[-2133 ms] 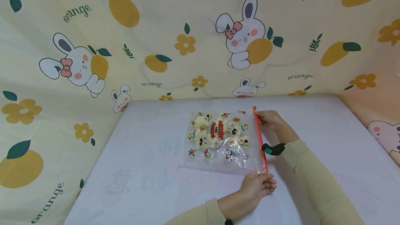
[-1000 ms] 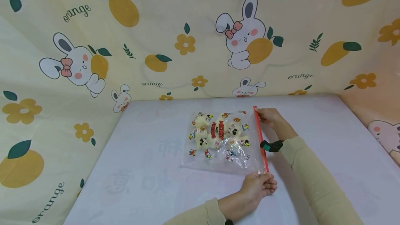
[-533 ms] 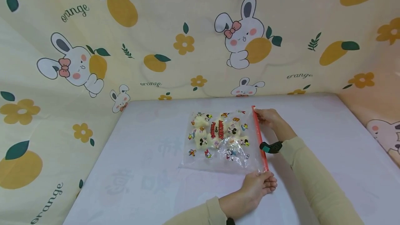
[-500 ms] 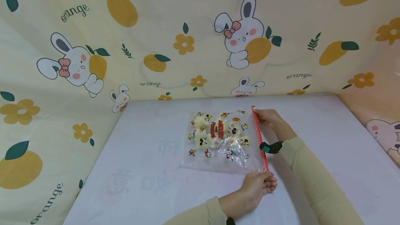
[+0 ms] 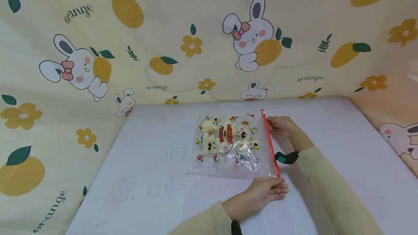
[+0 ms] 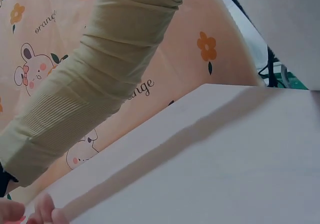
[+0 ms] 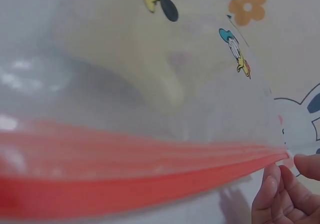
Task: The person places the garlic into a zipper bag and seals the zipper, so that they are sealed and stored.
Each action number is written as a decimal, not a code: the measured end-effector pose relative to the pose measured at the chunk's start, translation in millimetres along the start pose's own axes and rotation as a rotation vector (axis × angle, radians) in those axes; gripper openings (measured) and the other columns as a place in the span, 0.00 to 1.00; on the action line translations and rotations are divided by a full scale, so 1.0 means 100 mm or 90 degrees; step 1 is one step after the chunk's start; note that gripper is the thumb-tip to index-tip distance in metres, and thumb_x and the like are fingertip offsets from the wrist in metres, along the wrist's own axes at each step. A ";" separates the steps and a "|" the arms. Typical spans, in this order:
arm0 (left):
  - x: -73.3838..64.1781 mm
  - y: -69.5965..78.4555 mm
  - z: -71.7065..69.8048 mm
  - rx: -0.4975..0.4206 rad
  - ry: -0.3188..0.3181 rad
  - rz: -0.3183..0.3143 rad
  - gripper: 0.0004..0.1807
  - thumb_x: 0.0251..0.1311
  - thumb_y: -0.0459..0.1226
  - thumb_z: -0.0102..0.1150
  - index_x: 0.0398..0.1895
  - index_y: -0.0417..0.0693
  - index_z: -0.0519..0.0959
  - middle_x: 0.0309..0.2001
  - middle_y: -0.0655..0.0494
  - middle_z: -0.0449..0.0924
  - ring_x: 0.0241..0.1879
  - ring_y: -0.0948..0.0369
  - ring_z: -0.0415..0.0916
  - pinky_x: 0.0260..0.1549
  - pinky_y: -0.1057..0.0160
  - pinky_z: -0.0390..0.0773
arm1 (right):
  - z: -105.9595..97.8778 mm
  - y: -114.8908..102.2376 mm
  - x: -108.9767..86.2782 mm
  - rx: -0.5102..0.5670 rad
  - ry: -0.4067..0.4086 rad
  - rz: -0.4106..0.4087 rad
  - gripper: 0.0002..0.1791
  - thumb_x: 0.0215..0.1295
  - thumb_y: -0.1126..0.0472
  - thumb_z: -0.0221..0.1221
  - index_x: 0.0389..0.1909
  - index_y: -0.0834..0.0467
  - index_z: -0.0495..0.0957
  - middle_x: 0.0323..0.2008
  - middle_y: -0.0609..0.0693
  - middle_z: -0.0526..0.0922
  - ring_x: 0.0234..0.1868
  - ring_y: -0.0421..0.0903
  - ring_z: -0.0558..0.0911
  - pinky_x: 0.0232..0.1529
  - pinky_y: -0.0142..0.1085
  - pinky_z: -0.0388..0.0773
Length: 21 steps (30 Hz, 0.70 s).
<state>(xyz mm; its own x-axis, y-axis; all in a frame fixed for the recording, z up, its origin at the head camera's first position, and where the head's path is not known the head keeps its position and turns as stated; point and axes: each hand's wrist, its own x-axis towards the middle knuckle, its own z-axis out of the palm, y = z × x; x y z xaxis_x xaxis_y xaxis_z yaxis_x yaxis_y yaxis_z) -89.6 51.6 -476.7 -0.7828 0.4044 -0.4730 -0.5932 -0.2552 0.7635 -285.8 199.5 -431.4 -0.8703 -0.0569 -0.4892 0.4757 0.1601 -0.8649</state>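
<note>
A clear plastic zip bag [image 5: 241, 171] printed with cartoon figures and "Mickey and Friends" lies flat on the table, its red zip edge [image 5: 271, 149] on the right. Pale, cream-coloured lumps [image 5: 209, 139] show through the plastic; their kind is unclear. My left hand [image 5: 259, 195] pinches the near end of the red edge, thumb on top. Near the far end, my right hand [image 5: 282, 124] pinches that same edge. In the right wrist view, its thumb and fingers [image 7: 287, 196] meet at the strip's end. Only some left fingertips [image 6: 45, 211] show in the left wrist view.
The bag lies on a white-covered table [image 5: 147, 148]. A cream curtain [image 5: 183, 10] with rabbits, flowers and oranges stands behind and at the sides. Dark bands [image 5: 286, 157] circle both wrists. A dark frame post [image 6: 271, 67] shows beyond the table edge.
My right hand has slid slightly down from the bag's far corner, leaving the red strip's top end exposed. The left hand and bag have shifted slightly left in view.
</note>
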 end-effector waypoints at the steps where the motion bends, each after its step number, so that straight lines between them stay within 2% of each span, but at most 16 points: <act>1: -0.01 0.00 -0.01 0.005 -0.003 -0.001 0.12 0.63 0.33 0.54 0.44 0.33 0.79 0.31 0.53 0.84 0.39 0.59 0.84 0.50 0.59 0.83 | 0.00 0.01 -0.01 -0.004 -0.001 -0.001 0.22 0.73 0.53 0.48 0.59 0.63 0.67 0.26 0.38 0.78 0.30 0.32 0.77 0.38 0.22 0.78; 7: -0.09 0.01 -0.08 0.040 -0.014 -0.005 0.09 0.62 0.33 0.55 0.41 0.36 0.79 0.28 0.56 0.82 0.30 0.65 0.80 0.43 0.63 0.84 | -0.03 0.05 -0.07 -0.020 -0.010 -0.008 0.21 0.73 0.53 0.48 0.59 0.64 0.67 0.26 0.37 0.78 0.30 0.32 0.78 0.38 0.22 0.78; 12: -0.16 0.06 -0.21 0.070 -0.024 -0.001 0.13 0.62 0.35 0.55 0.45 0.34 0.79 0.29 0.57 0.83 0.29 0.67 0.80 0.43 0.63 0.84 | -0.05 0.04 -0.15 -0.003 -0.032 -0.019 0.22 0.74 0.54 0.48 0.59 0.65 0.66 0.27 0.37 0.79 0.30 0.31 0.79 0.38 0.22 0.79; 17: -0.22 0.20 -0.39 0.096 -0.044 0.010 0.14 0.63 0.33 0.54 0.47 0.31 0.78 0.28 0.59 0.81 0.28 0.68 0.79 0.37 0.68 0.83 | -0.07 0.01 -0.25 0.021 -0.056 -0.026 0.25 0.74 0.54 0.46 0.64 0.68 0.62 0.29 0.38 0.80 0.31 0.31 0.79 0.38 0.22 0.79; 21: -0.27 0.41 -0.56 0.110 -0.059 0.050 0.15 0.65 0.31 0.51 0.50 0.26 0.74 0.27 0.60 0.80 0.28 0.69 0.79 0.35 0.72 0.81 | -0.09 -0.01 -0.33 0.005 -0.056 -0.041 0.28 0.74 0.54 0.46 0.66 0.69 0.59 0.30 0.38 0.80 0.32 0.32 0.79 0.41 0.23 0.80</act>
<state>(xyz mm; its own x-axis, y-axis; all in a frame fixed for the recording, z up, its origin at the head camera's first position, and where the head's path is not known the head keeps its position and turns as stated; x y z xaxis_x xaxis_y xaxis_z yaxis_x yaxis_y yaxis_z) -103.3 -18.8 -457.6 -0.7998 0.4706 -0.3725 -0.4838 -0.1383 0.8642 -258.8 210.4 -413.2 -0.8844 -0.1530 -0.4409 0.4210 0.1460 -0.8952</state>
